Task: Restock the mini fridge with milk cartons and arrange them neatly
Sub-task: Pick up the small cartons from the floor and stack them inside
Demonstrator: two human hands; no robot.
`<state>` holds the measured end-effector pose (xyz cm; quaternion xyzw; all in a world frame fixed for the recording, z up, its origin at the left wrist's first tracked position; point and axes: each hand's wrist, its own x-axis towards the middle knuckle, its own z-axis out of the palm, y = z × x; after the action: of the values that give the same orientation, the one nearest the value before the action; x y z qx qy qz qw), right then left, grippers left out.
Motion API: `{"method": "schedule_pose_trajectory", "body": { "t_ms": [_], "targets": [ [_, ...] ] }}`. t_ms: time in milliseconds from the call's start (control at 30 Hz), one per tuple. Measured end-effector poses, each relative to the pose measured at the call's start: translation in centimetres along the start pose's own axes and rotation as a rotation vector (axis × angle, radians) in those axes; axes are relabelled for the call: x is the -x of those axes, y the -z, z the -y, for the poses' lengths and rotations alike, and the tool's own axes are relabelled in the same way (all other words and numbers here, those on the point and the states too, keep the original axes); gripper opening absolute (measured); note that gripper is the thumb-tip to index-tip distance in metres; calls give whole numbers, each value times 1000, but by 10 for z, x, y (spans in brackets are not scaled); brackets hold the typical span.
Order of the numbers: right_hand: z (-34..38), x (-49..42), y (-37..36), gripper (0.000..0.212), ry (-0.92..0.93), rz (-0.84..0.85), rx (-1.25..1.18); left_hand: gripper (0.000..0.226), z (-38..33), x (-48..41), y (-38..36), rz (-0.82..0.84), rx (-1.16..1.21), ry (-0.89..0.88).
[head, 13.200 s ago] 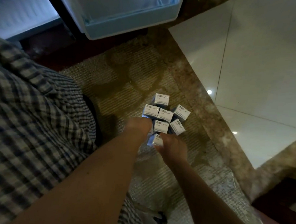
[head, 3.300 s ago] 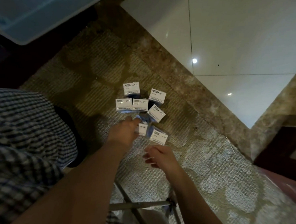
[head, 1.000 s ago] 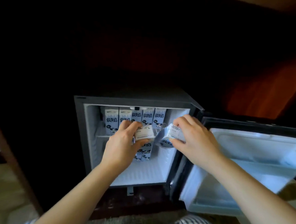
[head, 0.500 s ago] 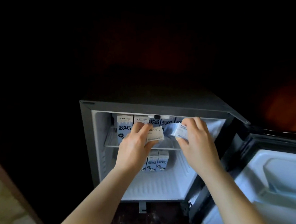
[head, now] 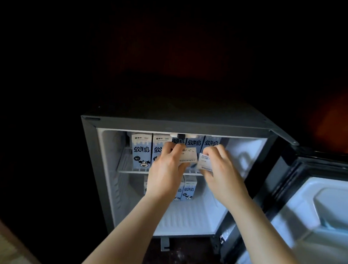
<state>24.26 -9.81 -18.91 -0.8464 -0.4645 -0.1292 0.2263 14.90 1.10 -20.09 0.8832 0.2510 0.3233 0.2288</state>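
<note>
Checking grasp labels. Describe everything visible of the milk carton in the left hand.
The held carton is a small box, paperboard by its look. Only one white face with faint small print shows, slightly tilted; the rest is hidden behind the left hand, whose fingers curl over its left edge. It is held in front of the upright cartons on the upper shelf. Its right edge lies close to the second carton in the right hand; contact cannot be told.
</note>
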Motion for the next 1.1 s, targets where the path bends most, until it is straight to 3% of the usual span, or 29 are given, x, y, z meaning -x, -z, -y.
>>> {"method": "schedule_pose_trajectory", "body": {
  "t_ms": [167,300,367,467,533,733,1100],
  "targets": [
    [-3,-2,-20,42,-76,-217,-228,38,-5,-6,-5,-73,122,99],
    [2,-8,-37,58,-324,-342,-594,26,-7,-8,-10,-157,341,241],
    [3,-12,-40,50,-440,-386,-724,22,-5,-8,-12,-148,344,263],
    [0,-13,-46,16,-487,-374,-613,26,-2,-5,-16,-82,250,265],
    [-2,-13,-54,6,-508,-304,-568,38,0,-3,-17,-28,189,269],
    [-6,-16,-68,28,-539,-214,-438,35,3,2,-21,194,-187,248],
    [-19,-24,-70,25,-543,-171,-434,37,14,7,-26,264,-252,98]
  ]
}}
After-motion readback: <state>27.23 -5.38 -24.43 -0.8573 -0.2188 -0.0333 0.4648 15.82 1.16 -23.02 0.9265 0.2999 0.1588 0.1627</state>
